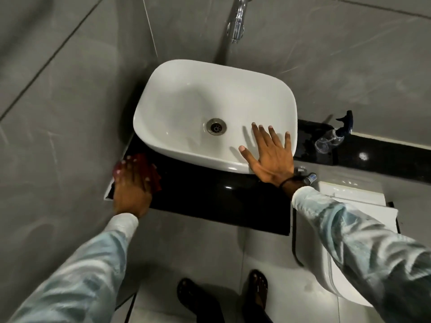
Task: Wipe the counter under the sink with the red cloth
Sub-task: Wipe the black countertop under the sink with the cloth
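1 sink [186, 94], 1 red cloth [151, 173], 1 tap [238, 24], 1 spray btl [333, 137], 2 hands: left [130, 190], right [271, 157].
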